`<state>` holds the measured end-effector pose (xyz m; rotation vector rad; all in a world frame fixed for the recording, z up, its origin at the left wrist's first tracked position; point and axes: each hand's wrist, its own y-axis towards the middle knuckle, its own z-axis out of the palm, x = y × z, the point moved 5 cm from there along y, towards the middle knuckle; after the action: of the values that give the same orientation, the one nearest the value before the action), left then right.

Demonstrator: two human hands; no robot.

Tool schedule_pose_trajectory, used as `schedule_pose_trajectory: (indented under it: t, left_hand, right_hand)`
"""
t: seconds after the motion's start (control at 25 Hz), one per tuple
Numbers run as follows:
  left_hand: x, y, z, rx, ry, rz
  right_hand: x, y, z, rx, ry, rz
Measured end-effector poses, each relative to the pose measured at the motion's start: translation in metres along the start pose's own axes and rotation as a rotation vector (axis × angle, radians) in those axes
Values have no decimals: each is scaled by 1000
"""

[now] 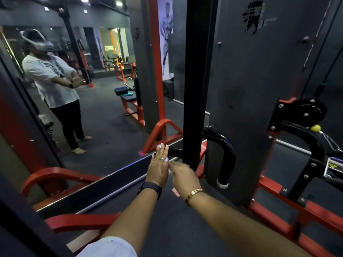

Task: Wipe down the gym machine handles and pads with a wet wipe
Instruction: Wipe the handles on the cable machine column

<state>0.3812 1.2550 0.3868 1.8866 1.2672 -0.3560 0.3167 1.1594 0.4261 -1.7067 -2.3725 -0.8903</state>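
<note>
Black rubber floor (167,216) runs under a cable machine on a red steel base (274,188), in a dim gym with dark walls. From my remote seat I see both arms stretched low toward the machine's handle (227,154), a glossy black tube that curves out from behind a black upright post (196,80) and hooks down beside the grey weight-stack cover (250,89). The left hand (157,169), a dark watch (151,189) on its wrist, lies flat with fingers straight, its tips at the tube's left end. The right hand (182,176), with a gold bracelet (194,194), reaches just beside it toward the post; its fingers are turned away, so I cannot tell whether they grip anything. A pale scrap (169,171) shows between the hands, too small to name as the wipe. A wall mirror (104,108) on the left reflects the person in a white shirt and a red-framed bench (130,101).
</note>
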Motion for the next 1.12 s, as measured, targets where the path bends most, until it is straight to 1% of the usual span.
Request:
schedule_pose_trajectory:
  t: [0.04,0.08,0.2,0.28,0.32,0.36,0.4,0.44,0.48,0.52,0.56,0.6,0.68,0.8,0.84,0.92,1.04,1.12]
  left_hand:
    - [0,0,-1,-21,-1,6]
    - [1,0,0,-41,-9,7]
    - [-2,2,6,-103,-18,-27]
    - [-7,3,8,-118,-3,-68]
    - [-10,1,9,-131,-1,-93]
    - [-15,-2,9,-159,-12,-116]
    - [-24,-6,9,-214,-27,-124]
    - [-36,-10,10,-287,-31,-108]
    - [-54,-16,14,-359,-11,-79]
    - [-74,-21,18,-420,32,-47]
    - [-96,-26,24,-460,84,-6]
    - [-117,-30,32,-473,140,48]
    - [-151,-36,48,-440,243,143]
    - [-182,-26,55,-432,379,210]
    - [-189,-20,55,-433,387,209]
    - [-196,-13,56,-456,402,217]
    - [-195,-8,59,-500,463,251]
    - [-190,-4,59,-535,496,249]
  right_hand:
    - [-5,-2,-2,20,162,113]
    - [-9,-3,-3,20,275,216]
    - [-27,-2,-5,6,563,481]
    - [-43,-11,-4,-4,723,612]
    - [-51,-23,-6,-21,806,646]
    - [-59,-38,-13,-78,830,644]
    - [-66,-56,-29,-206,761,586]
    - [-68,-72,-57,-385,662,455]
    - [-70,-84,-87,-570,562,258]
    - [-70,-88,-115,-706,465,34]
    - [-71,-84,-140,-784,368,-152]
    - [-75,-74,-159,-815,287,-255]
    - [-87,-54,-178,-798,189,-282]
    - [-103,-37,-167,-620,102,-315]
    - [-110,-35,-159,-562,74,-354]
    - [-123,-31,-152,-508,36,-483]
    - [-133,-20,-146,-481,55,-678]
    - [-132,-10,-142,-484,79,-749]
